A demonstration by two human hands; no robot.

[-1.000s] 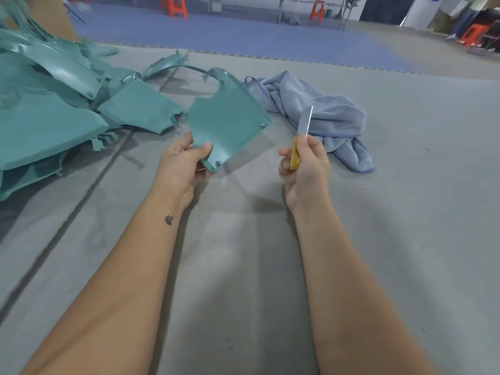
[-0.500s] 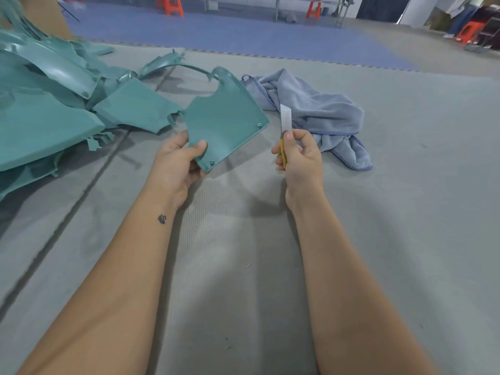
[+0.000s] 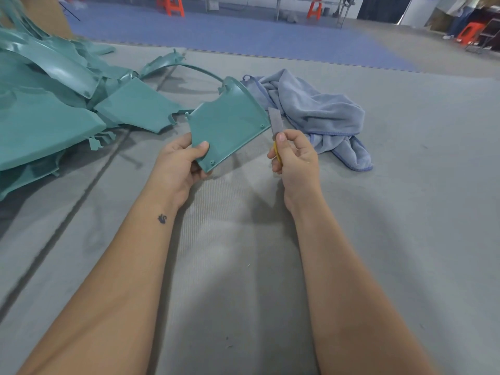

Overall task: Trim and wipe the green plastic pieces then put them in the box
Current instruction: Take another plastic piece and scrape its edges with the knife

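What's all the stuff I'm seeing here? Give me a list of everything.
held plastic piece: one, green, in the left hand, centre
pile of plastic pieces: several, green, on the mat at left
cloth: one, blue-grey, crumpled on the mat at right
knife: one, yellow handle, grey blade up, next to the held piece's right edge
mat: grey, underneath everything
stools: several, orange, far background
left hand: grips the piece's lower corner
right hand: closed round the knife handle
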